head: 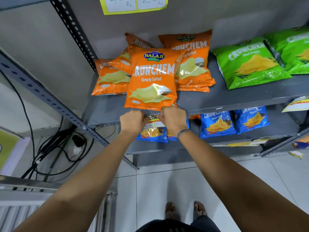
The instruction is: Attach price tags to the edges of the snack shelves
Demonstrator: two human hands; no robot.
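A price tag (152,121) with a green and red header and white boxes hangs at the front edge of the grey metal shelf (222,99), below an orange chip bag (151,81). My left hand (132,122) grips the tag's left end, fingers curled. My right hand (173,118) pinches its right upper corner against the shelf edge. Most of the tag is hidden between the hands.
More orange bags lie behind, green bags (249,64) to the right. Blue bags (217,123) fill the shelf below. Other tags (296,104) hang at the right. Perforated uprights (50,99) stand left, black cables (50,151) on the floor. A yellow price sheet (133,5) sits above.
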